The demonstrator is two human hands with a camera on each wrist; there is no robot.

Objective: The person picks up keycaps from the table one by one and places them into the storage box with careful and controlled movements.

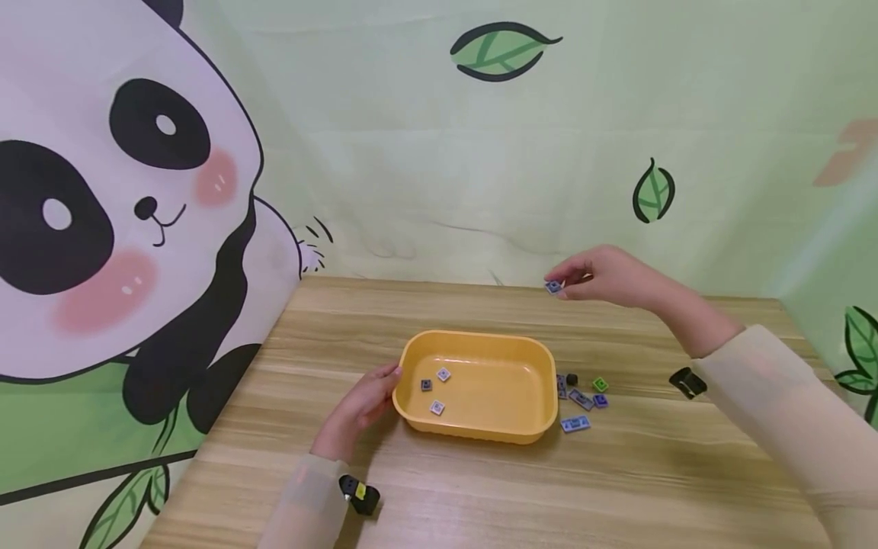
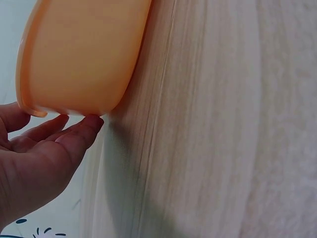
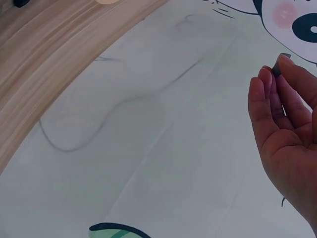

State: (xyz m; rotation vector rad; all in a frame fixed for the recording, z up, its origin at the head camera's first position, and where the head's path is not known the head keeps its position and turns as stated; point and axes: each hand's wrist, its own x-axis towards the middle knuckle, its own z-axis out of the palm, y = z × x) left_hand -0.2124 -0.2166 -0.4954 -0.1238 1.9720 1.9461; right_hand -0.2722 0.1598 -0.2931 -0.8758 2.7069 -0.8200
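My left hand (image 1: 360,400) holds the left end of a yellow plastic tray (image 1: 473,436); in the left wrist view its fingertips (image 2: 94,120) press the outer wall near the rim. Raised above the table's back edge, my right hand (image 1: 607,276) pinches a small blue-grey square tile (image 1: 553,287) between thumb and fingers. The right wrist view shows only the dark edge of that tile (image 3: 277,68). Inside the tray, toward its left, lie a dark square tile (image 1: 427,386) and two pale square tiles, one further back (image 1: 443,374) and one nearer (image 1: 437,408).
Right of the tray lie a green square tile (image 1: 600,384), a violet-blue square tile (image 1: 600,400), a light blue oblong tile (image 1: 575,424), a small black piece (image 1: 572,379) and greyish oblong tiles (image 1: 581,399). Behind the wooden table (image 1: 480,503) hangs a panda-printed cloth (image 1: 411,152).
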